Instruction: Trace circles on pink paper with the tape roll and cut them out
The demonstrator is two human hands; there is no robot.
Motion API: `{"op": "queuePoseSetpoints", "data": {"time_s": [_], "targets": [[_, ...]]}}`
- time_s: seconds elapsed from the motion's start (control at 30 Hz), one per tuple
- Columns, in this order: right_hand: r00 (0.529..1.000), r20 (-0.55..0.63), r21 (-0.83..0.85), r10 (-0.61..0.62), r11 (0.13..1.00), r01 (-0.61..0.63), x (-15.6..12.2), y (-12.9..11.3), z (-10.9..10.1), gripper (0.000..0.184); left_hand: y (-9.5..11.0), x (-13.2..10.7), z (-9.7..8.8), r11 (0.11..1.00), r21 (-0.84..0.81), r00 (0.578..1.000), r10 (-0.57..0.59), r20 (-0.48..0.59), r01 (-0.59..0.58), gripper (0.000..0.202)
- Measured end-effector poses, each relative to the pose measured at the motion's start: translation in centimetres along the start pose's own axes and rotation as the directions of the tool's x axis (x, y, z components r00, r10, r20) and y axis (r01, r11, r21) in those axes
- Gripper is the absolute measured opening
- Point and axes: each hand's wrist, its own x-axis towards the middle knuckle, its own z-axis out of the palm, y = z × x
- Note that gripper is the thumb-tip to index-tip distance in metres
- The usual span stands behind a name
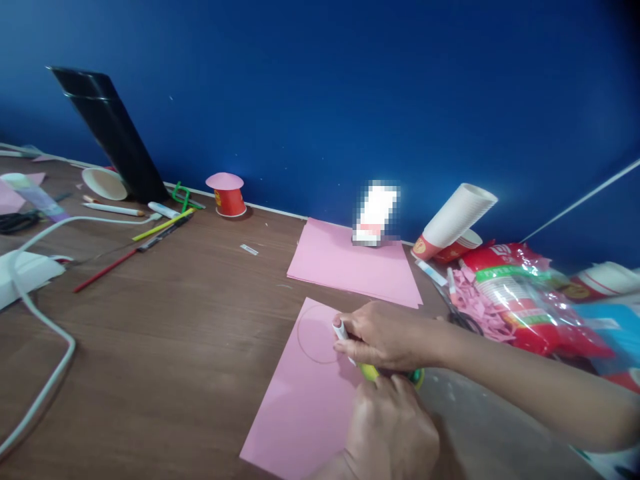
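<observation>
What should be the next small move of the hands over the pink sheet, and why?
Probably, guide the white pen along the edge of the yellow-and-green object, with the left hand steadying it. The right hand grips the pen with its lower end near that partly hidden object, the left hand appears to be at it, and the pink sheet already bears a drawn circle.

Matt paper sheet (295, 407), glossy plastic bag (535, 307)
</observation>
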Motion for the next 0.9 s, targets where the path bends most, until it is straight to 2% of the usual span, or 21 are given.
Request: {"op": "queuePoseSetpoints", "data": {"time_s": [0.3, 0.47, 0.67, 0.9], "targets": [[0.998, -0.018, -0.097, -0.056, 0.994, 0.054, 0.2, 0.3, 0.5, 0.024, 0.2, 0.2, -0.1, 0.998, 0.003, 0.997, -0.056, -0.052, 0.056, 0.013], [0.992, -0.012, -0.153, -0.123, 0.981, 0.120, 0.2, 1.0, 1.1, 0.015, 0.3, 0.2, -0.2, 0.995, 0.013, 0.992, -0.095, -0.082, 0.096, 0.012], [1.000, -0.014, -0.065, -0.020, 0.998, 0.019, 0.7, 0.8, 0.5, 0.023, 0.7, 0.1, 0.3, 0.993, 0.020, 0.993, -0.116, 0.026, 0.115, 0.012], [0.993, -0.111, 0.076, 0.030, 0.997, -0.022, 1.2, 2.4, 0.7, 0.026, 0.8, 0.0, 0.8, 0.986, 0.006, 0.985, -0.163, -0.046, 0.164, 0.013]]}}
